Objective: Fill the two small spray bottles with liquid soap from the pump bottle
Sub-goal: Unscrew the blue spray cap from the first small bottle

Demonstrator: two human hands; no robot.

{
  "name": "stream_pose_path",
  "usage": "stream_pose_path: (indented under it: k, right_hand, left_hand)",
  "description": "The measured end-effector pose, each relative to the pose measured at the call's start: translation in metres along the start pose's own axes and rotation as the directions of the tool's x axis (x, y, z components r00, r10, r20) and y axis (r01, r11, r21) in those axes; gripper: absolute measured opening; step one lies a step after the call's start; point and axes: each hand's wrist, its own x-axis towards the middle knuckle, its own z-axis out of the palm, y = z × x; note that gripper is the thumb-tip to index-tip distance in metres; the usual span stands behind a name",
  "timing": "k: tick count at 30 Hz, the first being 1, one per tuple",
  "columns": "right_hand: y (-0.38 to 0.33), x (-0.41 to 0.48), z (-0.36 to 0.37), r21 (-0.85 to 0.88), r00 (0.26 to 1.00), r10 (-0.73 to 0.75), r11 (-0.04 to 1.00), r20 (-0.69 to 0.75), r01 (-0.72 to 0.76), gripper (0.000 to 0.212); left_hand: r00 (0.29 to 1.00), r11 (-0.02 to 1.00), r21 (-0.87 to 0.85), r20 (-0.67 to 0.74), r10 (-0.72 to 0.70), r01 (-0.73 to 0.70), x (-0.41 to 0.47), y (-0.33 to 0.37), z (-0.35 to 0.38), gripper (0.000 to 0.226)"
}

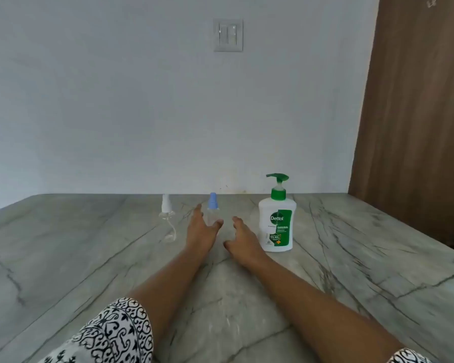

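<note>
Two patterned sleeves (110,334) sit nearest, above the marble table (63,258). Farther out, the right hand (243,242) is spread, fingers relaxed, just left of the upright pump bottle (277,224). The left hand (202,229) opens around the blue-capped spray bottle (212,210); whether they touch, I cannot tell. The white-capped spray bottle (167,218) stands left, apart.

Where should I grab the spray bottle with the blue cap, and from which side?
Grip the blue-capped spray bottle by its clear body, below the cap, probably coming from the near side with the left hand. It stands upright and slim, so fingers can wrap it; the cap stays free to unscrew, and the pump bottle stands to its right.
</note>
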Motion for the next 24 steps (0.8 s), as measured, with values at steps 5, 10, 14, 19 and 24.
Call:
stream_pose_path:
  k: [5, 10, 14, 19, 24]
  right_hand:
    - [0.007, 0.039, 0.009, 0.041, 1.0, 0.027, 0.999, 0.004, -0.027, 0.068]
    - [0.014, 0.056, 0.01, 0.095, 0.999, 0.03, 0.995, -0.01, -0.029, 0.062]
    - [0.012, 0.044, 0.008, 0.122, 1.0, -0.004, 0.992, 0.001, 0.003, 0.04]
    - [0.009, 0.007, 0.0, 0.11, 0.996, -0.068, 0.992, 0.057, 0.062, 0.03]
    - [0.01, -0.03, -0.012, 0.125, 0.991, -0.104, 0.988, 0.081, 0.093, 0.035]
  left_hand:
    - [0.999, 0.999, 0.015, 0.02, 0.035, -0.035, 0.03, -0.008, 0.012, 0.044]
    - [0.996, 0.996, -0.006, 0.017, 0.089, -0.089, 0.036, -0.012, 0.012, 0.031]
    - [0.997, 0.996, -0.077, 0.064, 0.049, -0.044, 0.03, -0.015, 0.003, 0.03]
    - [0.986, 0.985, -0.175, 0.167, 0.032, -0.002, -0.002, -0.013, -0.018, 0.023]
    - [0.966, 0.986, -0.163, 0.247, 0.074, -0.034, -0.049, -0.001, -0.032, 0.032]
